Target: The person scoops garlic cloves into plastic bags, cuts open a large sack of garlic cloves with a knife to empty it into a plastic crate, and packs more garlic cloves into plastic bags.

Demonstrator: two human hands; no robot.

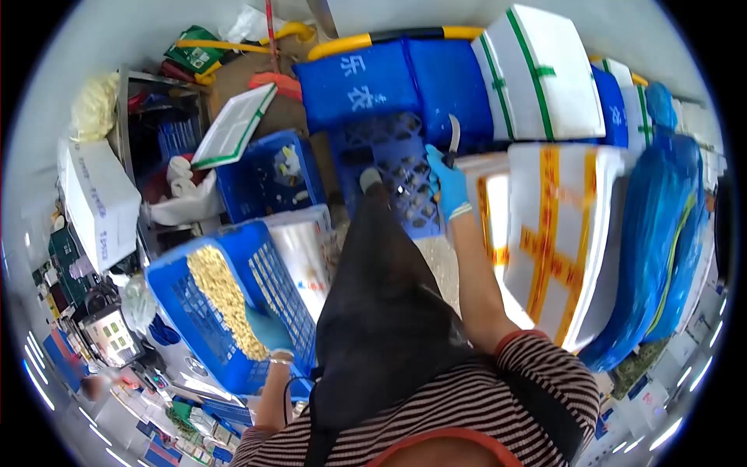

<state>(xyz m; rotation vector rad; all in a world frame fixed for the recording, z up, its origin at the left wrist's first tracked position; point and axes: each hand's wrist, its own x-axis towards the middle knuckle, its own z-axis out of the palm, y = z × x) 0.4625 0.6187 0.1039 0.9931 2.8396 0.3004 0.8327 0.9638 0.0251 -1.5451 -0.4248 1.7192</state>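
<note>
My right hand [449, 187], in a light blue glove, is closed round the dark handle of a knife [454, 134]. The short, curved blade points up and away from me, over the right edge of a blue plastic crate [420, 222]. My left hand [268, 331], gloved in darker blue, reaches into a blue slatted basket [175, 284] at my left. It lies against the lower end of a long, lumpy, beige mass [218, 292] of small pieces, whose kind I cannot make out. The fingers of that hand are mostly hidden.
White foam boxes with orange tape [548, 233] stand at my right, beside a blue plastic-wrapped bundle [661, 233]. Blue bags [358, 86] and a green-taped foam box [556, 70] line the wall. A blue bin [268, 179] and a white foam box [101, 206] stand left.
</note>
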